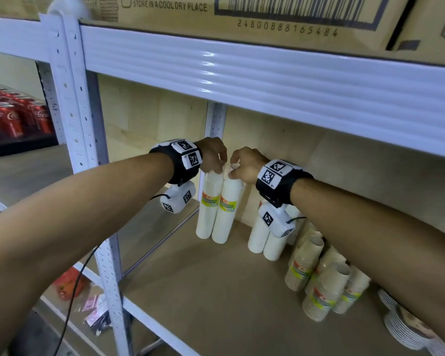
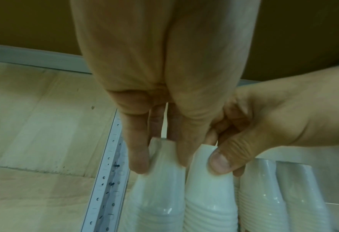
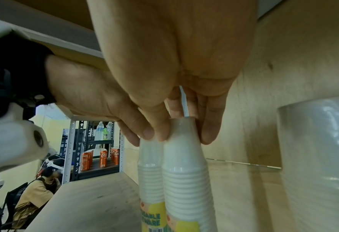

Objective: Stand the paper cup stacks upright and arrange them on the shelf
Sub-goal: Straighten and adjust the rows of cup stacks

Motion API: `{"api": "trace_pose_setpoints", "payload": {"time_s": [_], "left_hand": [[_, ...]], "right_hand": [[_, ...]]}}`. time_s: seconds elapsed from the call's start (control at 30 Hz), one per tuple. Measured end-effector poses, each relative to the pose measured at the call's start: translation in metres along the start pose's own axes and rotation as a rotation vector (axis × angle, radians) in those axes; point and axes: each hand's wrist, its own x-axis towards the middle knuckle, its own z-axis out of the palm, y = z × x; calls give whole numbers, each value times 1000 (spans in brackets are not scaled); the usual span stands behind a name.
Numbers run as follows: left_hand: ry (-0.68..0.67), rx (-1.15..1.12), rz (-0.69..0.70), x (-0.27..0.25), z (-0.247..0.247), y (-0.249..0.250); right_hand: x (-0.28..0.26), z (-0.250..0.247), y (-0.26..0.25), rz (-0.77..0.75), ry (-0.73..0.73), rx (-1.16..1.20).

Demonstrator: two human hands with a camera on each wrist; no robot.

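Lower right of the head view, nearest the camera: plates [image 1: 406, 330] are stacked at the shelf edge, and just behind them printed cup stacks [image 1: 326, 286] are seen leaning and unsorted; their lettering is too small to be read. Centre of frame: two white sleeved stacks are held upright, side by side and touching, bases on the shelf board [image 1: 203, 283]. The left stack [image 1: 208, 206] is pinched at its top by the curled fingers of the left hand [image 1: 212, 155]; the right stack [image 1: 228, 209] is pinched likewise by the right hand [image 1: 244, 163], thumb and fingers closed round the narrow cap. A second white pair [image 1: 265, 240] stands just to the right, partly hidden by the wrist camera.

Handling, as judged: the stacks are taken to be light, tall and easily tipped; the glossy film is probably slippery and the cups crushable, so a grip low on the ribbed body may be steadier than at the tip.

Legible text: "…SABLE …WARE" on the yellow label [image 3: 154, 218]. Far left: Coca-Cola cans [image 1: 13, 119]. Top of frame: a carton [image 1: 170, 11] marked "STORE IN A COOL DRY PLACE", number 24800888165484.
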Motion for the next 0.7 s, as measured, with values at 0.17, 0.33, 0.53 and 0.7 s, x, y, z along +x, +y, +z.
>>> {"api": "trace_pose_setpoints", "payload": {"time_s": [0.17,0.33,0.53,0.7], "left_hand": [[-82,-4,32,-6,-7,17],[-165,9,70,-10,-11,44],[-252,-109,113,-8,-6,79],[-252,-127,162,-5,4,103]], "right_hand": [[-18,-14,5,16,-26,-23],[-41,-31,15,59,-44,-65],[-68,-47,31,155,-99,-25],[-87,-52,46,213,-85,2]]}}
